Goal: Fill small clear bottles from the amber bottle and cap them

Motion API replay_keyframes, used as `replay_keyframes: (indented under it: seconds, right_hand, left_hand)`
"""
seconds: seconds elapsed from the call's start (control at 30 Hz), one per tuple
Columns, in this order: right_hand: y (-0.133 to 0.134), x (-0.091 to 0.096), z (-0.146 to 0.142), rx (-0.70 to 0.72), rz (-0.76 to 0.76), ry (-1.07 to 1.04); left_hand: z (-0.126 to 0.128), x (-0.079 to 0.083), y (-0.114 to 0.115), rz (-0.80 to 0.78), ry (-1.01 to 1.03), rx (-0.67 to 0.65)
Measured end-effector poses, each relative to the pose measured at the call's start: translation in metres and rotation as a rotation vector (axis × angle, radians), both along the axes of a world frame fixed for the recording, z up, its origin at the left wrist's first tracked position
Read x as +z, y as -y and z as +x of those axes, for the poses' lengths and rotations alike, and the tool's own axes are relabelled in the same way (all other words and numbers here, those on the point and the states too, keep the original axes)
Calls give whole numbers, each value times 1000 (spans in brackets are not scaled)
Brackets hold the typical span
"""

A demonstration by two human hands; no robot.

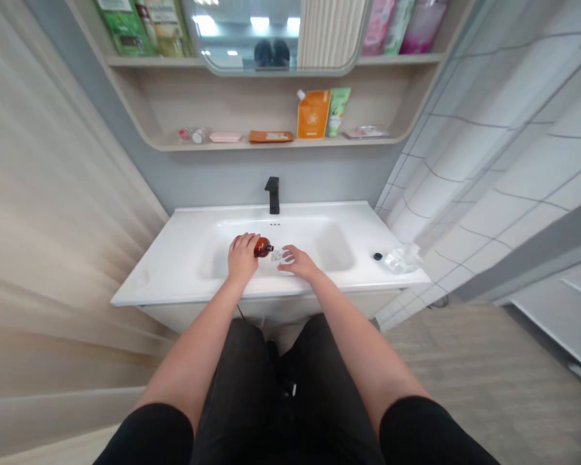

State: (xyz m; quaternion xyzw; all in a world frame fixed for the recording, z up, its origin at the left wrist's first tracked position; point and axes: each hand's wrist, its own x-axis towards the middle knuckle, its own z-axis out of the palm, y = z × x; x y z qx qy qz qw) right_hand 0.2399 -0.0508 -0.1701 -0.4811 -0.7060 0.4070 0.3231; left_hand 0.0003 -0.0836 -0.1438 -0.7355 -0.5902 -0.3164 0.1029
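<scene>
Only the head view to go on here. Your left hand (pixel 242 256) is out over the sink (pixel 332 248), with its grip closed down around the fat end of a brown bottle (pixel 263 247). The bottle is tipped on its side. Most of it is hidden under your palm and fingers, and only the neck end pokes out to the right of the grip.

That neck points at a small clear piece (pixel 277 254) right at its mouth. It's touching or as good as touching, hard to call from here. Your right hand (pixel 297 262) comes in from the other side with its fingers laid on that clear piece. I can't tell if that grip is pinched shut on it or just resting there, since the fingertips blur into the plastic.

So the bottle sits between your two hands, held by the left, over the basin and just in front of the black tap (pixel 272 194).

Off to your right on the white worktop (pixel 164 261) there's a little black cap (pixel 378 256). Just beside it is a crumpled clear wrapper (pixel 403 258), and both are well apart from your hands.

Up on the shelf (pixel 271 143) above the tap, an orange pouch (pixel 313 115) and a green pouch (pixel 338 111) stand touching each other, under the mirror (pixel 271 32).
</scene>
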Motion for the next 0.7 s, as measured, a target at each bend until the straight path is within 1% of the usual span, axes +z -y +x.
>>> replay_keyframes:
  seconds: [0.17, 0.7]
  right_hand:
    - [-1, -1, 0, 5, -4, -6]
    - [-2, -2, 0, 17, -14, -33]
  left_hand:
    - [-1, -1, 0, 12, -20, -25]
    - [0, 1, 3, 65, -39, -39]
